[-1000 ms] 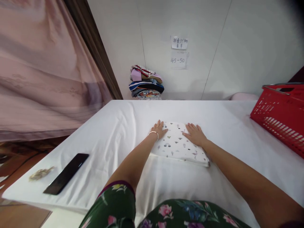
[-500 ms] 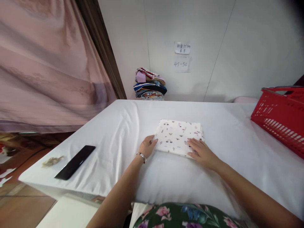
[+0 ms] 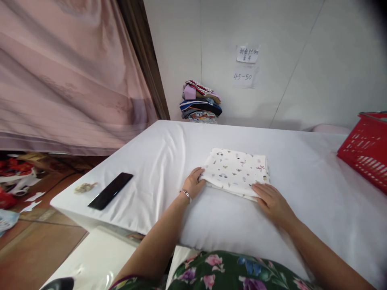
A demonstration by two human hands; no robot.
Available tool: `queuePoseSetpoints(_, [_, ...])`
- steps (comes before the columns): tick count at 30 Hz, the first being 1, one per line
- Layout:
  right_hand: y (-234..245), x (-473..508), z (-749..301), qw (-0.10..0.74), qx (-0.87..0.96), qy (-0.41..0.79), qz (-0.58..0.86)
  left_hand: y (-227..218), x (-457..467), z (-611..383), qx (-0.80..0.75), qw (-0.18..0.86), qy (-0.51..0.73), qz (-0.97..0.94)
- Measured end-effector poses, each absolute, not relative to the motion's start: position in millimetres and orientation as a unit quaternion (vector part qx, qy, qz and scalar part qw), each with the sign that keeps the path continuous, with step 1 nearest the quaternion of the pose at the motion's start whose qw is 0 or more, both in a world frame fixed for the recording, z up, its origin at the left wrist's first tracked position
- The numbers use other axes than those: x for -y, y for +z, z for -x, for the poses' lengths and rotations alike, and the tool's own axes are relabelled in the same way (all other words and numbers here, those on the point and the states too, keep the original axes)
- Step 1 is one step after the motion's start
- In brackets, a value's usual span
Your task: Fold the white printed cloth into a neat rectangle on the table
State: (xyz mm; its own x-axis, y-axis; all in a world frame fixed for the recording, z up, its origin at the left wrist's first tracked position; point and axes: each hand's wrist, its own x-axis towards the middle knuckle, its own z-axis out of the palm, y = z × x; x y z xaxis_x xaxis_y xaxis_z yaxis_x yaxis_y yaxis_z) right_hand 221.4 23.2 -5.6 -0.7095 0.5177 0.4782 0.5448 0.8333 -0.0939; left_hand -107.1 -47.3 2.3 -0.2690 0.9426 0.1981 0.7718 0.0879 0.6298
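Note:
A folded white cloth (image 3: pixel 234 171) printed with small rainbows, plants and animals lies on the white-covered table (image 3: pixel 305 177), its layers showing along the near edge. My left hand (image 3: pixel 194 183), a bracelet at the wrist, holds the cloth's near left corner between curled fingers and thumb. At the near right corner is my right hand (image 3: pixel 273 201), fingers over the top and thumb at the edge, gripping it. The undersides of both grips are hidden.
On the table's left lie a dark phone-like slab (image 3: pixel 110 191) and a small beige bundle (image 3: pixel 85 187). A red plastic basket (image 3: pixel 367 151) stands at right. Beyond the far edge is a pile of folded fabrics (image 3: pixel 201 102); a pink curtain (image 3: pixel 66 80) hangs at left.
The view has shifted left and slightly down. My right hand has slid from the cloth's top to its near right corner; the near edge now looks slightly raised, with layers apart.

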Motion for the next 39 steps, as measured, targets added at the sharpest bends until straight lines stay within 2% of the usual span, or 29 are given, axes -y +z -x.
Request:
queuePoseSetpoints(4, [-10.0, -24.5, -227.7, 0.243, 0.921, -0.045, 0.3, 10.3, 49.2, 101.3, -0.766, 0.083, 0.24, -0.59])
queuePoseSetpoints(8, [-15.6, -26.9, -232.6, 0.232, 0.921, -0.063, 0.306, 15.3, 49.8, 98.6, -0.802, 0.085, 0.183, -0.562])
queuePoseSetpoints(14, [-18.3, -28.2, -232.7, 0.207, 0.932, -0.049, 0.293, 12.8, 46.1, 101.3, -0.81, 0.08, 0.166, -0.557])
queuePoseSetpoints(22, [-17.4, -27.3, -231.7, 0.205, 0.933, -0.04, 0.294, 15.2, 47.1, 98.4, -0.822, 0.092, 0.208, -0.522])
queuePoseSetpoints(39, [-10.2, -21.9, -236.3, 0.179, 0.942, 0.008, 0.284, 16.8, 43.1, 103.0, -0.84, 0.098, 0.172, -0.506])
